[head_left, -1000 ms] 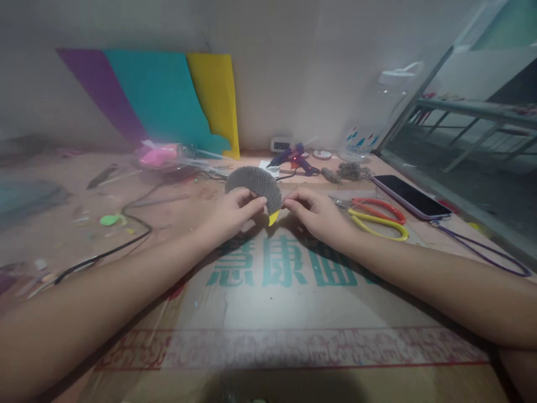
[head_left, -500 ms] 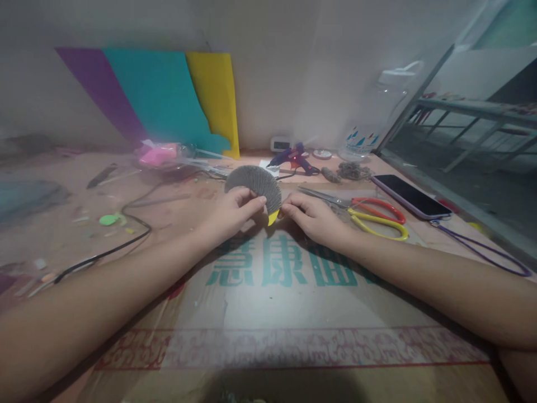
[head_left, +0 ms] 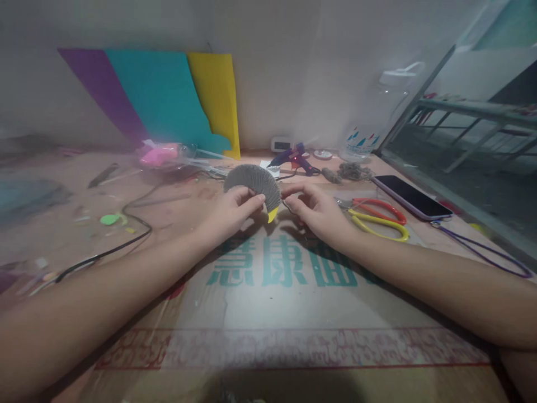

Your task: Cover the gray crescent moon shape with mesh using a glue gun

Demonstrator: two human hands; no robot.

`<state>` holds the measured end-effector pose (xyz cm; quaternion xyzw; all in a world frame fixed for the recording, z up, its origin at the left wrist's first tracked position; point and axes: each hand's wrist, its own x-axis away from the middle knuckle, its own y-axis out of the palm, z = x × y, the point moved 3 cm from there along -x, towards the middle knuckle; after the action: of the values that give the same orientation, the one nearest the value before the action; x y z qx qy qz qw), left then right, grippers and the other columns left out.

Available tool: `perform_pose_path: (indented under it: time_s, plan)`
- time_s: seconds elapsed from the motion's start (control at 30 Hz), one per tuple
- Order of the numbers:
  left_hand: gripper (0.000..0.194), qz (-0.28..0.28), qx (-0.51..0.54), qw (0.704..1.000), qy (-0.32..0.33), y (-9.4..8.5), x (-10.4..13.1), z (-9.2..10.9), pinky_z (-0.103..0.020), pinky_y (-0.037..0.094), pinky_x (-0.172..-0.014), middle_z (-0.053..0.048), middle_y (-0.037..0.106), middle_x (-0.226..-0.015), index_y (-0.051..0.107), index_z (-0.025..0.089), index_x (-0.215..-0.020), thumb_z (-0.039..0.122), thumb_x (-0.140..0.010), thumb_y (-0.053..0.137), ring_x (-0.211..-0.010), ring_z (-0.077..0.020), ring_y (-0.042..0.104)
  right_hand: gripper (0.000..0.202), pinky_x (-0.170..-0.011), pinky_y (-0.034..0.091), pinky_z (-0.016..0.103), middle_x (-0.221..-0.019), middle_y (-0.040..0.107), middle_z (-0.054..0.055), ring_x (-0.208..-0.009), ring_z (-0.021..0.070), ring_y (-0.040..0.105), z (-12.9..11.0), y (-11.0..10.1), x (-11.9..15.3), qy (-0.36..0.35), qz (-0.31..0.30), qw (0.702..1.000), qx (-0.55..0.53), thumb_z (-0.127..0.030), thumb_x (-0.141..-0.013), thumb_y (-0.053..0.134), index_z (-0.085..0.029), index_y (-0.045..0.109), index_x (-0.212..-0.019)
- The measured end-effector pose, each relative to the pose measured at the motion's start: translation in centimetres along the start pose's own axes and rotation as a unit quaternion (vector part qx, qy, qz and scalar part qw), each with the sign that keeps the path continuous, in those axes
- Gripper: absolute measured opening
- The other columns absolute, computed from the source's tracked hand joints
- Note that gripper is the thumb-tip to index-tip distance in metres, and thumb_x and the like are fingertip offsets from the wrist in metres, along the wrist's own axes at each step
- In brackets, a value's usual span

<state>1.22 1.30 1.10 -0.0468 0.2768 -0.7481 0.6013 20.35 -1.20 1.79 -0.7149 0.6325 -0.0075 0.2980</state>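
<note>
My left hand (head_left: 241, 210) pinches a rounded, flat piece wound with grey yarn (head_left: 254, 178) between thumb and fingers. The windings lie side by side like ribs. At its lower right end a bare yellow tip (head_left: 272, 214) sticks out. Just right of that tip is my right hand (head_left: 312, 210), its fingers curled, with a thin strand of grey yarn (head_left: 287, 207) running to them from the wound edge. Behind my right hand lies a pair of scissors (head_left: 380, 218) with one red and one yellow handle.
A purple glue gun (head_left: 296, 157) stands behind the wound piece. A phone (head_left: 413, 196) with a strap lies at right, near a clear bottle (head_left: 363, 134) and loose grey yarn (head_left: 354, 170). Coloured sheets (head_left: 155, 95) lean on the wall. A black cord (head_left: 104, 252) crosses the left side.
My right hand has shifted slightly up and away from the yellow tip, and its fingers have loosened, covering more of the scissor blades. My left hand keeps its pinch on the wound piece.
</note>
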Motion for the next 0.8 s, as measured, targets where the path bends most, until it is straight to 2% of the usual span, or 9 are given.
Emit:
perform_pose_path:
  time_s: [0.17, 0.27, 0.37, 0.53, 0.63, 0.8]
  plan:
    - [0.033, 0.008, -0.004, 1.0, 0.005, 0.0, 0.1, 0.0, -0.028, 0.043, -0.066, -0.001, 0.061, -0.074, 0.062, 0.018, -0.073, 0.046, -0.088, 0.054, -0.069, -0.0152, 0.057, 0.02, -0.059, 0.044, 0.026, -0.083, 0.064, 0.001, -0.062, 0.0111, 0.053, -0.2, 0.3, -0.1, -0.01, -0.021, 0.998, 0.055, -0.035, -0.082, 0.068, -0.019, 0.062, -0.09]
    - [0.033, 0.008, -0.032, 0.999, 0.022, 0.1, 0.4, 0.3, -0.029, 0.043, -0.066, -0.001, 0.061, -0.075, 0.061, 0.018, -0.073, 0.048, -0.088, 0.054, -0.071, -0.0163, 0.057, 0.016, -0.064, 0.044, 0.027, -0.085, 0.064, 0.003, -0.069, 0.0131, 0.056, -0.3, 0.5, -0.2, -0.04, -0.048, 0.995, 0.078, -0.034, -0.081, 0.069, -0.018, 0.066, -0.083]
    - [0.034, -0.005, -0.066, 0.996, 0.051, 0.3, 0.7, 1.0, -0.029, 0.043, -0.067, -0.003, 0.062, -0.077, 0.06, 0.018, -0.072, 0.047, -0.088, 0.055, -0.074, -0.0173, 0.058, 0.019, -0.063, 0.043, 0.027, -0.078, 0.064, 0.003, -0.069, 0.0141, 0.056, -0.3, 0.6, -0.1, -0.039, -0.078, 0.992, 0.087, -0.035, -0.083, 0.066, -0.017, 0.066, -0.075]
    - [0.033, -0.022, -0.063, 0.996, 0.062, 0.7, 0.9, 1.4, -0.03, 0.045, -0.072, -0.004, 0.067, -0.081, 0.062, 0.017, -0.076, 0.047, -0.088, 0.055, -0.077, -0.0184, 0.06, 0.015, -0.058, 0.039, 0.025, -0.068, 0.059, -0.001, -0.061, 0.0119, 0.051, -0.2, 0.6, 0.0, -0.026, -0.049, 0.994, 0.092, -0.032, -0.081, 0.065, -0.018, 0.062, -0.077]
    - [0.032, -0.047, -0.012, 0.998, 0.051, 1.0, 1.1, 1.2, -0.03, 0.047, -0.071, -0.005, 0.069, -0.085, 0.065, 0.018, -0.088, 0.049, -0.084, 0.059, -0.079, -0.0196, 0.062, 0.008, -0.055, 0.036, 0.024, -0.064, 0.055, -0.003, -0.057, 0.0108, 0.046, -0.3, 0.5, 0.2, -0.051, -0.024, 0.991, 0.118, -0.026, -0.081, 0.063, -0.019, 0.06, -0.079]
    - [0.048, -0.09, 0.119, 0.987, 0.051, 1.2, 1.2, 0.7, -0.028, 0.048, -0.065, -0.004, 0.066, -0.081, 0.066, 0.017, -0.096, 0.062, -0.082, 0.058, -0.073, -0.0177, 0.061, 0.005, -0.059, 0.036, 0.025, -0.069, 0.055, -0.002, -0.06, 0.0117, 0.046, -0.8, 0.4, 0.8, -0.12, -0.009, 0.974, 0.193, -0.017, -0.081, 0.057, -0.021, 0.054, -0.083]
